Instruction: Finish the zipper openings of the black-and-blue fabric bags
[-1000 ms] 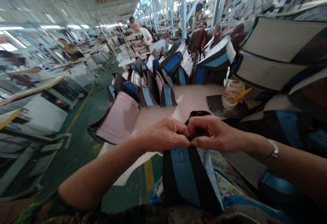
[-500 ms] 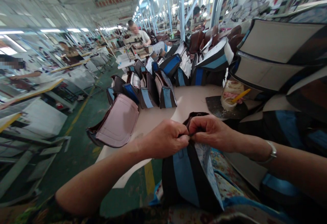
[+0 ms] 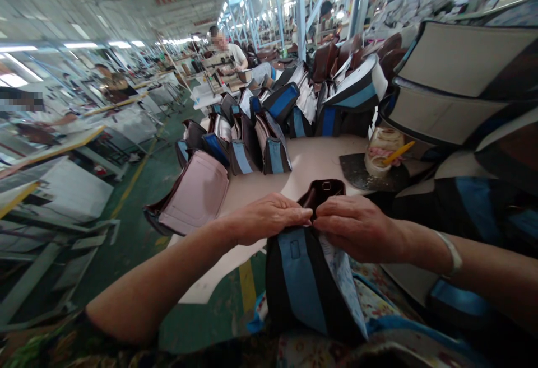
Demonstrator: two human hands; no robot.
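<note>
A black bag [image 3: 300,284] with a blue stripe down its side rests on my lap, its patterned lining showing on the right. At the bag's upper edge, my left hand [image 3: 275,217] pinches the material between thumb and fingers. Close against it, my right hand [image 3: 357,225] grips the same edge, the fingertips of both hands nearly touching. Beyond them rises a dark brown flap [image 3: 325,187] with a small rectangular mark. What lies right between the fingertips is hidden.
Several striped bags [image 3: 252,149] stand on the pale table [image 3: 235,197], beside a pink-beige bag panel [image 3: 197,189]. A glue jar [image 3: 378,152] with a yellow-handled brush [image 3: 399,152] sits on a dark board [image 3: 351,172]. Large bags [image 3: 454,116] are stacked at right. A co-worker [image 3: 229,51] sits behind.
My hands have shifted from curled pinches to flatter grips along the bag's edge. More of the brown flap shows behind them. The view has moved slightly.
</note>
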